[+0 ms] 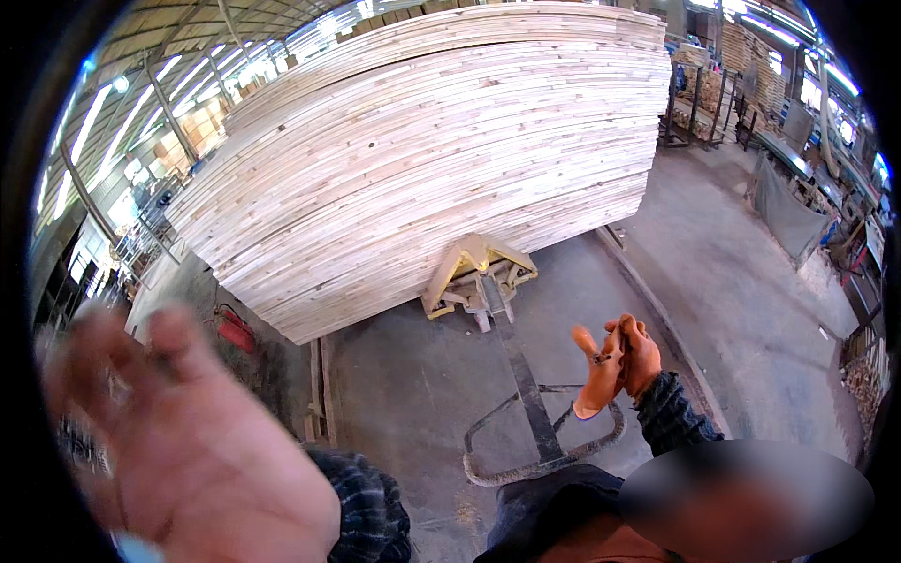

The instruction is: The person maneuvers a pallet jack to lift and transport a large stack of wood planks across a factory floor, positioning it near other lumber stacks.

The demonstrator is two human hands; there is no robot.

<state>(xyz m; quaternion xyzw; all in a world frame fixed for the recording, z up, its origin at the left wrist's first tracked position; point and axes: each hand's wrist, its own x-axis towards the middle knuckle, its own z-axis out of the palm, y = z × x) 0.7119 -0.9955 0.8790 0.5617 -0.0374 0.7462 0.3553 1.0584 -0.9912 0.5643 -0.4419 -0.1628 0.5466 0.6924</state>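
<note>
- Near the middle of the concrete floor (751, 281), a yellow steel pallet jack (477, 272) sits with its head pushed under a tall stack of pale sawn timber boards (422, 159); its dark steel drawbar and loop handle (540, 441) run back toward the person.
- Right hand (624, 361): raised just above the loop handle, fingers curled in on themselves, apparently pinching something small and dark. It does not seem to touch the handle, though the view flattens the gap.
- Left hand (178, 441): lifted close to the camera at the lower left, fingers spread apart and holding nothing. It is heavily blurred.
- Handling, as a judgement: the jack is stiff steel and heavy, and the load on it looks far heavier, so it would start slowly and resist stopping. The loop handle is the natural place to grip, on its side or end bars. The boards look rigid and rough-edged.
- A red cylinder (235, 330), perhaps a fire extinguisher, lies by the lower left corner of the stack.
- Hard to make out: the jack's forks and wheels are hidden under the boards, and the pallet cannot be seen. The small item in the right hand is too tiny to name. Racks and further timber along the far right edge of the floor bend and blur toward the rim.
</note>
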